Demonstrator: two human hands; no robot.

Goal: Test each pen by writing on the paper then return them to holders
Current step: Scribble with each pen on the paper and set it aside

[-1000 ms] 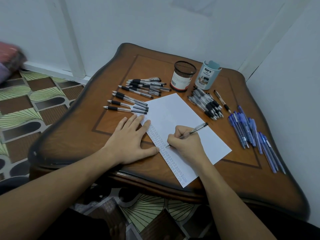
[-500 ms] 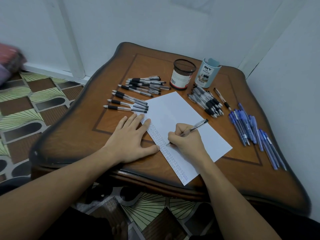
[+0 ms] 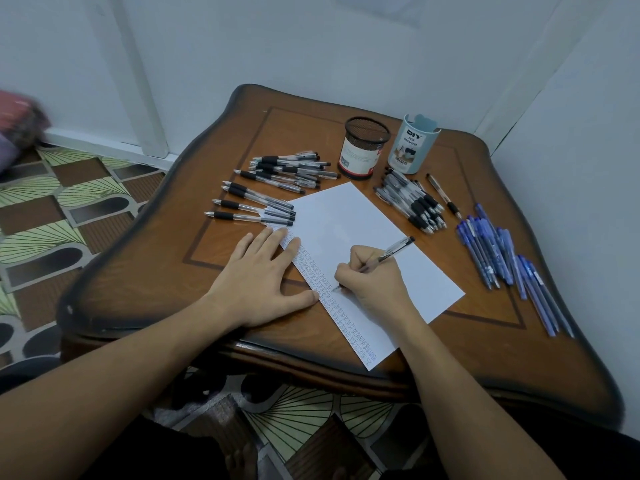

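A white sheet of paper [image 3: 349, 223] lies slantwise on the wooden table [image 3: 145, 278], with a column of small written marks along its left edge. My right hand [image 3: 372, 278] grips a clear black-capped pen [image 3: 394, 249], its tip touching the paper beside the marks. My left hand [image 3: 258, 271] lies flat, fingers spread, pressing the paper's left edge. A black mesh holder [image 3: 363, 147] and a pale blue holder [image 3: 414, 143] stand at the back of the table.
Black-grip pens lie in loose groups at the back left [image 3: 273, 188] and right of the paper [image 3: 414, 202]. Blue pens [image 3: 502, 258] lie along the right side. White walls close in behind and to the right. Patterned floor shows on the left.
My right hand with the pen has shifted slightly along the column of marks. My left hand has stayed flat on the paper's edge.
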